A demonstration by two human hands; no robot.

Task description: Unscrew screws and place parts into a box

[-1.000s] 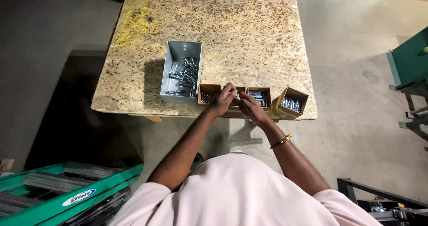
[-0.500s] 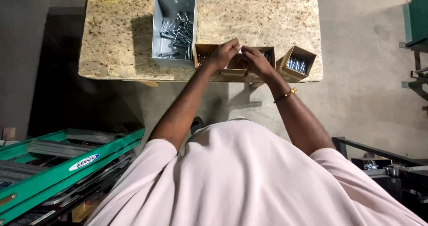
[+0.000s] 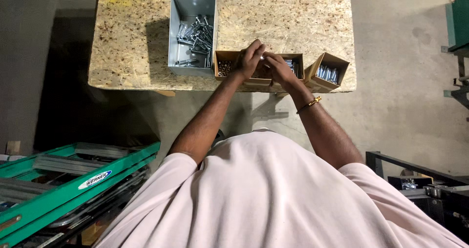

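My left hand (image 3: 249,58) and my right hand (image 3: 279,68) meet over the middle of a row of small cardboard boxes at the near edge of a chipboard table (image 3: 132,57). Their fingertips pinch a small shiny metal piece (image 3: 262,58) between them; its exact kind is too small to tell. The left box (image 3: 223,67) holds small dark fasteners. A middle box (image 3: 295,64) is partly hidden by my hands. The right box (image 3: 327,72) holds silvery bolts. A grey metal bin (image 3: 191,33) of loose bolts stands just left of the boxes.
A green ladder (image 3: 63,179) lies on the floor at the lower left. A dark metal frame (image 3: 415,179) sits at the lower right. Green equipment (image 3: 459,23) stands at the right edge. Concrete floor surrounds the table.
The camera view has shifted, so the table sits higher in frame. My hands stay together over the boxes, with my left hand now slightly more over the middle box.
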